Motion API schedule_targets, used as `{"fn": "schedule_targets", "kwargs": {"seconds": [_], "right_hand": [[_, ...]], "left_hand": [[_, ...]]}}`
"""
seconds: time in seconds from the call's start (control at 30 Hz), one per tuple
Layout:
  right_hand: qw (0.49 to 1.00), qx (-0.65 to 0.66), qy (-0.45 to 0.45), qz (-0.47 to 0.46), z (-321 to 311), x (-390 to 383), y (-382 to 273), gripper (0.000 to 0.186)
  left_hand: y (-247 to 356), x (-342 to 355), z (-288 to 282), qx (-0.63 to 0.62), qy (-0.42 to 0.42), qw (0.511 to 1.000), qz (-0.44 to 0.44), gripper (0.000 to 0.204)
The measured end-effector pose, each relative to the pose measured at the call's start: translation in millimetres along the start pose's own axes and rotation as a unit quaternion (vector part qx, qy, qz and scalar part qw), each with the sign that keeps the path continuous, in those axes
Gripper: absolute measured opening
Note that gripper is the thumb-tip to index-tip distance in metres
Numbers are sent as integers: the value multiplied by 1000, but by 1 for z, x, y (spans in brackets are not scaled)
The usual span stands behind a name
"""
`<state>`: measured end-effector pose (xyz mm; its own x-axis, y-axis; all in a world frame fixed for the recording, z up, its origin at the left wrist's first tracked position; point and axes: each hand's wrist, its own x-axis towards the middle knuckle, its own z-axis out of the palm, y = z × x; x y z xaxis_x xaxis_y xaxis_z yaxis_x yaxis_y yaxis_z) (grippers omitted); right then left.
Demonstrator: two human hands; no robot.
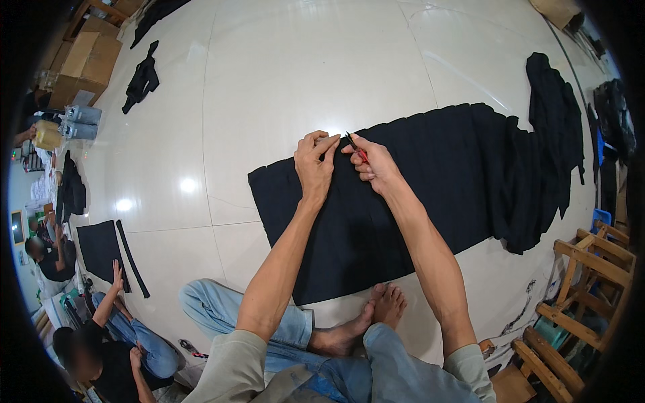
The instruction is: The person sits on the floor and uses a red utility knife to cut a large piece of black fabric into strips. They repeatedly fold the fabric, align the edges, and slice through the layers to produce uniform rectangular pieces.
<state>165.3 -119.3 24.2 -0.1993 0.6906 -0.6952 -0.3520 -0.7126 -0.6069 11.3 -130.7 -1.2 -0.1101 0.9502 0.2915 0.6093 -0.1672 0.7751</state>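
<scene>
A long piece of black fabric (430, 181) lies spread on the floor in front of me, pleated or bunched toward its right end. My left hand (314, 164) is closed at its far edge, thumb and fingertips pinching the cloth. Just to the right, my right hand (377, 164) is wrapped round a small pair of red-handled thread snips (360, 153). Their dark blades point up and left at the fabric's far edge, close to my left fingertips. My right fingers partly hide the handles.
Pale floor tiles (269, 60) surround the cloth. At the left, a person (94, 356) sits by a smaller black fabric piece (101, 248) and a narrow black strip (131, 258). Cardboard boxes (87, 60) stand at the far left, wooden frames (591, 275) at the right.
</scene>
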Motion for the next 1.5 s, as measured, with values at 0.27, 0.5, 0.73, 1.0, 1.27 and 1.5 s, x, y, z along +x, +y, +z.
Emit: {"fn": "schedule_targets", "kwargs": {"seconds": [0.27,0.5,0.73,1.0,1.27,1.5], "right_hand": [[1000,-2,6,-5,-4,-9,7,39],[999,-31,8,4,-3,-8,6,41],[999,-27,18,6,1,-3,2,40],[999,-43,23,-10,2,3,7,36],[996,21,29,-79,5,-17,13,37],[978,-60,163,-114,-33,-145,66,47]], "left_hand": [[5,0,1,69,-34,997,24,10],[1,1,1,41,-27,999,5,9],[0,0,1,36,-23,999,17,10],[-1,1,0,31,-37,999,9,10],[-1,1,1,48,-38,998,-1,18],[49,-47,-44,23,23,999,23,25]]}}
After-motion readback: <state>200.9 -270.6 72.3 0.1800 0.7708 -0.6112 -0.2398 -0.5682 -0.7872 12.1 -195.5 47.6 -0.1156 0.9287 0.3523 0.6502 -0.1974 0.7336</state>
